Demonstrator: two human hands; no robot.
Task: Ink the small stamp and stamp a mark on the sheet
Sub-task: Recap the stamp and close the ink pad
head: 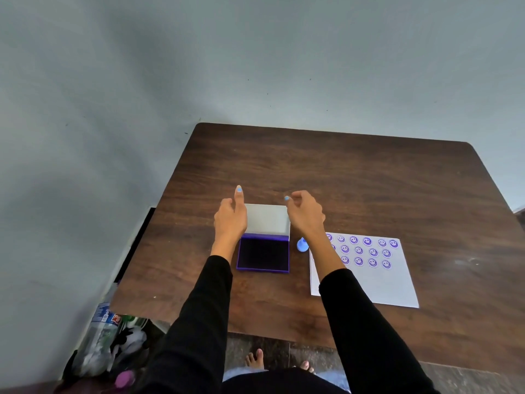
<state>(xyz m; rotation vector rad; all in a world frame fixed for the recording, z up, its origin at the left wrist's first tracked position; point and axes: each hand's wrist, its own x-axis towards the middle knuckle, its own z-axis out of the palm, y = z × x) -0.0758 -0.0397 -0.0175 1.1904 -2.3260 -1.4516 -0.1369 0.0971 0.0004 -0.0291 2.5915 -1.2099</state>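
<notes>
An open purple ink pad (263,254) lies mid-table with its dark pad showing and its white-lined lid (265,218) raised behind it. My left hand (231,217) is against the lid's left edge, index finger stretched forward. My right hand (305,213) is at the lid's top right corner with its fingers curled around it. The small blue stamp (301,245) stands on the table between pad and sheet, partly hidden by my right forearm. The white sheet (369,277) lies to the right and carries several purple smiley marks in rows along its far part.
The brown wooden table (341,172) stands against a pale wall. Off its left edge, plastic bottles and bags (105,334) lie on the floor. My bare feet (255,359) show below the near edge.
</notes>
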